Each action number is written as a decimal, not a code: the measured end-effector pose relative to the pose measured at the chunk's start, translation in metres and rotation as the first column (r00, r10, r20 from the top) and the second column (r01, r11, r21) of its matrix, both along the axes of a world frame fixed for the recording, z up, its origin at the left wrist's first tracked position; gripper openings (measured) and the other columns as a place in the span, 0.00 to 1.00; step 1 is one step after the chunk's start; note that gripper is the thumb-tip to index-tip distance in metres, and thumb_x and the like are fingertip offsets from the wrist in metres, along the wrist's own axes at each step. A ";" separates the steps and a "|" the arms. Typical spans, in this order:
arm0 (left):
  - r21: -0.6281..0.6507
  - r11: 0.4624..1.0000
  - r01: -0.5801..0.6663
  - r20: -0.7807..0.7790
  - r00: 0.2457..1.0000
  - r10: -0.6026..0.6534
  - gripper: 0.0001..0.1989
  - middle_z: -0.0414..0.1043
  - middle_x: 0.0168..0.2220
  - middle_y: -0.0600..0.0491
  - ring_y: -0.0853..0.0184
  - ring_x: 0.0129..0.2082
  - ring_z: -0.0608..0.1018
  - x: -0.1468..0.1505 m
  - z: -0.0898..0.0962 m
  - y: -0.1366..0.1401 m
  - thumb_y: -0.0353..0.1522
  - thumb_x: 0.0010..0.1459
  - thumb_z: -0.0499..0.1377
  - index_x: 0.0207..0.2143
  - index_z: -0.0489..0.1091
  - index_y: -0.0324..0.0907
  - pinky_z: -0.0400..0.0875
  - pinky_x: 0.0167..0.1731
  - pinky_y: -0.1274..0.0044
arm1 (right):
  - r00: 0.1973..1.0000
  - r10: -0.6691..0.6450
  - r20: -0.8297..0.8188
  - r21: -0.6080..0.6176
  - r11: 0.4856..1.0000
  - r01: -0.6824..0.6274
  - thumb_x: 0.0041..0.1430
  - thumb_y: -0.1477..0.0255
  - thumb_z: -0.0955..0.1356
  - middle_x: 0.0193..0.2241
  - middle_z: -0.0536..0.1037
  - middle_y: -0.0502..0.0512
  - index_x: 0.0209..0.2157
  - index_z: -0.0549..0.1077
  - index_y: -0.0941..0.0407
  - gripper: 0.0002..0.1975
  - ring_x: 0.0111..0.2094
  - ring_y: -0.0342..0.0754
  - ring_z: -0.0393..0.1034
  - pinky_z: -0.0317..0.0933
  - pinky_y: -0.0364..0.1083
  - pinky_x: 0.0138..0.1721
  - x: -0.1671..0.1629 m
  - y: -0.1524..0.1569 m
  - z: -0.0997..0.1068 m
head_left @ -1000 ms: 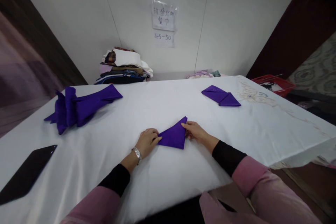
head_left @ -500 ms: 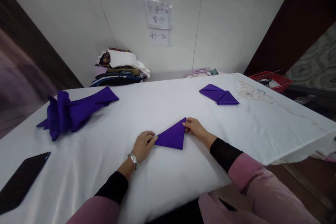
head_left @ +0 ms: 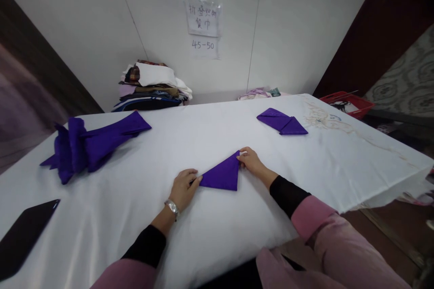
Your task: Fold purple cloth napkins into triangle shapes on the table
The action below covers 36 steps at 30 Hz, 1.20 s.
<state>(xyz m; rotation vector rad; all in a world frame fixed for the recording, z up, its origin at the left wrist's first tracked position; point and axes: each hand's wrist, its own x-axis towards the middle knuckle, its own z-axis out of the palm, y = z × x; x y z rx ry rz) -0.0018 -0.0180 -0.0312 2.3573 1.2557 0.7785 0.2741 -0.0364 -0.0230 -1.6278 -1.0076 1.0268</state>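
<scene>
A purple cloth napkin (head_left: 222, 174), folded into a triangle, lies on the white tablecloth (head_left: 210, 226) in front of me. Its left corner is pinched by my left hand (head_left: 184, 187), whose fingers hide the tip. At the upper right corner, my right hand (head_left: 250, 161) holds the cloth between thumb and fingers. Farther right lies another folded purple napkin (head_left: 282, 122), flat, with layered flaps. A loose, bunched pile of purple cloth (head_left: 84, 146) rests to the left, beyond reach of either hand's present spot.
A dark flat tablet-like object (head_left: 25, 237) lies at the left front. Stacked folded clothes (head_left: 152, 86) stand at the back by the wall, with smaller pale cloths (head_left: 256, 94) farther right. A red basket (head_left: 352, 103) sits past the table's right back edge.
Both hands keep their holds on the napkin's corners, and its folded shape looks nearly the same. The camera view has shifted slightly.
</scene>
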 end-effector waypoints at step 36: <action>0.058 0.981 -0.186 -0.066 0.980 0.190 0.10 0.72 0.41 0.50 0.59 0.44 0.71 -0.004 -0.003 -0.004 0.37 0.52 0.53 0.22 0.68 0.44 0.64 0.47 0.64 | 0.824 0.084 0.560 -0.060 0.996 -0.060 0.52 0.72 0.65 0.25 0.72 0.48 0.39 0.63 0.55 0.11 0.27 0.44 0.66 0.53 0.41 0.27 0.005 0.006 -0.003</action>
